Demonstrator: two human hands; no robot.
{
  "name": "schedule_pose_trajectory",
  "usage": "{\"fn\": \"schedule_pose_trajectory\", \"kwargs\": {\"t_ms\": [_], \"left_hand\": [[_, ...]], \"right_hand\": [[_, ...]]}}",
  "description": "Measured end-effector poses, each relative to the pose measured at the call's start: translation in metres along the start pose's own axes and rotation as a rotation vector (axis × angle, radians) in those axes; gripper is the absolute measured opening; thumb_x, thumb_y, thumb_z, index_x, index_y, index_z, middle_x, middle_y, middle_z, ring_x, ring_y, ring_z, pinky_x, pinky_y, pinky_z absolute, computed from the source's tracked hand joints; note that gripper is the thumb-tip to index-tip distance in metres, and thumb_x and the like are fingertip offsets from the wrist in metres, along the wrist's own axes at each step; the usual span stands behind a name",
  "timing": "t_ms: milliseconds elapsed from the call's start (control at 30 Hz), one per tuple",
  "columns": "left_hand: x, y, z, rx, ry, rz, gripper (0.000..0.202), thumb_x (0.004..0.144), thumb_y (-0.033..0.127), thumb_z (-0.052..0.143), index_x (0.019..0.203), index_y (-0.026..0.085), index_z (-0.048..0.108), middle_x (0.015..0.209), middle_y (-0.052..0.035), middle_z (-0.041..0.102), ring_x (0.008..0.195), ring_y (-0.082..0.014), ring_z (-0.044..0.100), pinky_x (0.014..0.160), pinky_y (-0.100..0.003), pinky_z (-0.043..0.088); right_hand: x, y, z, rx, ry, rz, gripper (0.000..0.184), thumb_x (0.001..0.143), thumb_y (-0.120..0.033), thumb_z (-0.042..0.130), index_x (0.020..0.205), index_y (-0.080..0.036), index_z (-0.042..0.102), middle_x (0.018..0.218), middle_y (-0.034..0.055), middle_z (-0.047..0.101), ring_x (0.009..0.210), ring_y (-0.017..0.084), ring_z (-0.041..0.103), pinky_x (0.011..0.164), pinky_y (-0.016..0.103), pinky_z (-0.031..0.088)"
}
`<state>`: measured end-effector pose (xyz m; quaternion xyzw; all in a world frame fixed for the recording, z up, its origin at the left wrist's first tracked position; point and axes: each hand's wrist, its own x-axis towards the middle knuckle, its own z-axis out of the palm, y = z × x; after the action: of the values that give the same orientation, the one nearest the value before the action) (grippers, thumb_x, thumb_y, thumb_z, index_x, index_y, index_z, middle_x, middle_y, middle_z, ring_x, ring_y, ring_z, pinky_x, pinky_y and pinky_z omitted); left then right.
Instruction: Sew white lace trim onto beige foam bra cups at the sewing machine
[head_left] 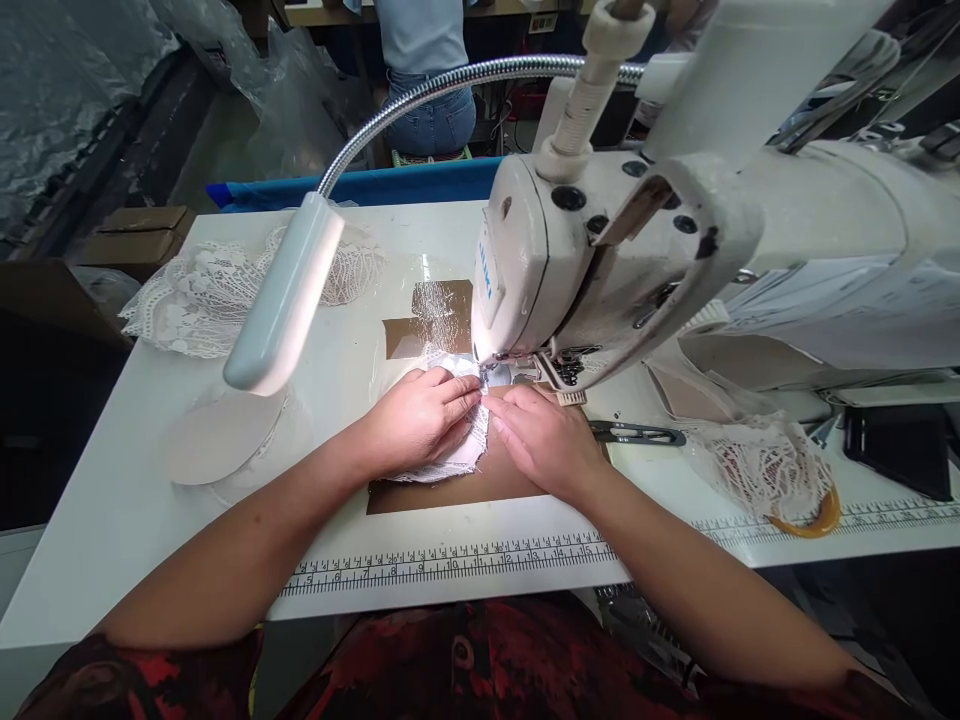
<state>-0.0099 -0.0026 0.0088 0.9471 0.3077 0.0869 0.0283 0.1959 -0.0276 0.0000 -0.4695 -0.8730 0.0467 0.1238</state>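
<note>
A white piece of lace-edged fabric [469,450] lies under the needle area of a white sewing machine [525,250]. My left hand [424,420] presses down on this piece, its fingers close together and their tips near the needle. From the right, my right hand [544,435] pinches at the fabric's edge by the presser foot, thumb and forefinger together. Both sets of fingertips almost meet there. Beneath them is a brown sheet [457,490] on the table. The fabric's far part and the needle tip are partly hidden.
White lace [217,290] lies at the table's back left, below a gooseneck lamp [285,300]. A pale oval piece [221,440] is at left. Thread snips [637,433] lie right of my hand, near more lace [772,465]. A ruler tape [450,565] lines the front edge. A person [424,80] sits beyond.
</note>
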Motion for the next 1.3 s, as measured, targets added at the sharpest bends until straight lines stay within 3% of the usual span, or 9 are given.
{"fn": "schedule_pose_trajectory", "kwargs": {"t_ms": [600,967,1300], "left_hand": [[0.001,-0.005,0.008,-0.051,0.068,0.031,0.034,0.091,0.017,0.043,0.121,0.011,0.058,0.126,-0.0137,0.059,0.103,-0.0251,0.055,0.085,-0.041,0.047],[0.002,-0.006,0.010,-0.073,0.135,0.047,0.031,0.092,0.020,0.044,0.117,0.010,0.061,0.121,-0.0129,0.063,0.103,-0.0248,0.056,0.087,-0.041,0.049],[0.002,-0.014,0.011,-0.094,0.153,-0.027,0.033,0.092,0.024,0.046,0.120,0.011,0.059,0.123,-0.0116,0.062,0.111,-0.0268,0.054,0.090,-0.043,0.047]], "right_hand": [[0.001,-0.001,0.008,-0.087,0.061,0.020,0.034,0.091,-0.020,0.041,0.116,-0.017,0.064,0.087,0.0060,0.068,0.080,0.019,0.057,0.064,0.029,0.039],[0.000,0.003,0.004,0.025,0.028,0.014,0.031,0.090,-0.019,0.042,0.108,-0.020,0.067,0.087,0.0055,0.067,0.080,0.018,0.058,0.065,0.027,0.041],[0.003,0.004,0.007,0.073,0.008,0.058,0.037,0.088,-0.016,0.045,0.120,-0.020,0.063,0.106,0.0061,0.068,0.095,0.021,0.059,0.078,0.030,0.046]]}}
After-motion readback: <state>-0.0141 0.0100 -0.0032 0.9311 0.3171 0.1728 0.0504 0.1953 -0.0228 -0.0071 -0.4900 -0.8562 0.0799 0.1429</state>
